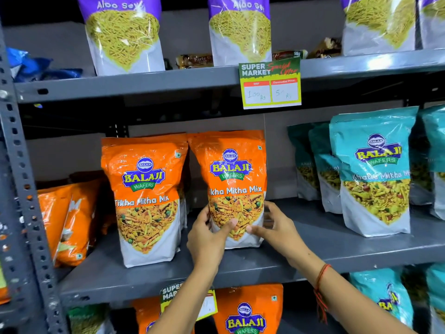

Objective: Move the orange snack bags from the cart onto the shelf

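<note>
An orange Balaji "Tikha Mitha Mix" snack bag [232,179] stands upright on the grey middle shelf [313,251]. My left hand [208,239] grips its lower left side, thumb across the front. My right hand [274,229] holds its lower right edge. A second orange bag [144,196] stands just to its left, touching it. More orange bags [69,220] lean at the far left of the same shelf. The cart is out of view.
Teal Balaji bags [373,172] stand on the right of the middle shelf. Purple Aloo Sev bags [122,34] sit on the upper shelf, with a price tag [271,84] hanging from its edge. Orange [248,309] and teal bags fill the lower shelf. A perforated steel upright [21,189] runs down the left.
</note>
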### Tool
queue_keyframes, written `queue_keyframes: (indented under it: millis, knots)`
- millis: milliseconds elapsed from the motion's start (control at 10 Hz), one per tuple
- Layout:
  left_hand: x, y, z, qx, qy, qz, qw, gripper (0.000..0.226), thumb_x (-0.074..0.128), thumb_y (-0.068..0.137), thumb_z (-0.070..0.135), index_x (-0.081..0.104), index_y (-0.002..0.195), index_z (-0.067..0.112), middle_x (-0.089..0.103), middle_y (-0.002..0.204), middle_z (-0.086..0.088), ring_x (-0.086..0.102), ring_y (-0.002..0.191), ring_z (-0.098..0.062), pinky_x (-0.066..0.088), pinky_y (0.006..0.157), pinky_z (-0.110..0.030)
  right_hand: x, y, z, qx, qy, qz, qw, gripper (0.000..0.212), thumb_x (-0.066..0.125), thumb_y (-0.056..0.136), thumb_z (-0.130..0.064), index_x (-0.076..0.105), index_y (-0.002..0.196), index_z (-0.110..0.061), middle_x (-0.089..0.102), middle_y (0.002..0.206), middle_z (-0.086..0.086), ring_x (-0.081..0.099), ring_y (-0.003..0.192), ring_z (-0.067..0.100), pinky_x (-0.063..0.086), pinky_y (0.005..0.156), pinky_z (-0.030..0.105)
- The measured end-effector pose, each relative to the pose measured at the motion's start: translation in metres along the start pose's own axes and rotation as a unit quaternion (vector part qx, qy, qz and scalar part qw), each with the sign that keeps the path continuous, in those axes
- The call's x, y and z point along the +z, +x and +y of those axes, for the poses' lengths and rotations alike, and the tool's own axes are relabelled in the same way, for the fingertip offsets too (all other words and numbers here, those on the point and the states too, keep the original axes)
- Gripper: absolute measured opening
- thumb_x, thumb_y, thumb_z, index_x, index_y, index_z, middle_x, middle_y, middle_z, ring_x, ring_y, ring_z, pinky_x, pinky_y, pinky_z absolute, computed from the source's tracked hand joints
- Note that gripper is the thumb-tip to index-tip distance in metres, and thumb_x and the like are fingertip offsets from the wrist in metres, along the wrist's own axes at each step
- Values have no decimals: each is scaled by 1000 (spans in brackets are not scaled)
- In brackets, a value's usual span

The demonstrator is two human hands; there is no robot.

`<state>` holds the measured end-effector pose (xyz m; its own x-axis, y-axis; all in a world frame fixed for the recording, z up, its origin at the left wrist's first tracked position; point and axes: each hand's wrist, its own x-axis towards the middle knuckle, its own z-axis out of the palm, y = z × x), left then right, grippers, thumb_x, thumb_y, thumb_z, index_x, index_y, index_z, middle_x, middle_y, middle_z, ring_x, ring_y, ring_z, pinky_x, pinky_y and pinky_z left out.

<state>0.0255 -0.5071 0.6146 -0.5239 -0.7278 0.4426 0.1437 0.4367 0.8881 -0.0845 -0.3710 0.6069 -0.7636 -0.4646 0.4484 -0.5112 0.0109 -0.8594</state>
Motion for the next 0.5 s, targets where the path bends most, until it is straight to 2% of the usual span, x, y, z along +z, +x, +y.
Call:
queue_keyframes:
  millis: [100, 200, 300, 400, 500]
  knots:
    - [1, 1, -1, -1, 1, -3, 1000, 75, 81, 59, 56, 55, 126, 36, 68, 126, 2, 65, 114, -22, 52, 97, -50, -1, 0, -2, 3, 1, -2, 1000, 71, 86, 72, -30, 49, 134, -31, 66, 107, -19, 65, 104, 4, 52, 76, 15]
    - [-1, -1, -1, 0, 11, -22, 1000, 77, 81, 61, 54, 53, 130, 35, 66, 130, 1, 64, 117, -22, 52, 98, -49, -6, -1, -5, 15, 1, -22, 1000, 72, 87, 71, -34, 48, 131, -34, 64, 107, -21, 64, 108, 5, 49, 73, 12]
    - [-4, -1, -4, 2, 16, -27, 1000, 78, 82, 62, 51, 51, 133, 35, 65, 132, 2, 64, 118, -21, 52, 99, -49, -11, 0, -8, 20, 3, -31, 999, 77, 87, 68, -39, 45, 132, -37, 63, 116, -18, 61, 114, 9, 51, 81, 18]
    - [-11, -5, -6, 11, 7, -19, 1000, 87, 83, 64, 47, 46, 140, 29, 58, 140, -1, 59, 125, -20, 49, 104, -47, -24, 0, -19, 14, 22, -6, 1000, 95, 86, 66, -45, 35, 145, -34, 52, 130, -11, 51, 122, 11, 44, 92, 27]
    - [-14, -10, -6, 13, -6, 7, 1000, 87, 83, 66, 45, 45, 142, 27, 55, 143, 0, 57, 126, -17, 48, 104, -38, -29, -5, -28, -21, 14, 53, 998, 100, 84, 63, -52, 34, 147, -32, 47, 134, -11, 48, 124, 11, 42, 95, 28]
